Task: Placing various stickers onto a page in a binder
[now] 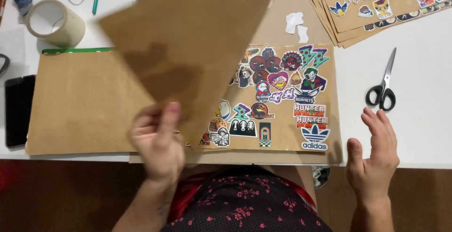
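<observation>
Scissors (382,87) beside bare white tabletop (423,123)

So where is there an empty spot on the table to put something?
White table is bare beside the scissors, above the open right hand. The plain brown sheet on the left carries nothing. It is crowded on the sticker sheet, and the left hand lifts a brown sheet.

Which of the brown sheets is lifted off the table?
The plain brown sheet held tilted by the left hand. The bare sheet at left and the sticker-covered sheet lie flat.
</observation>
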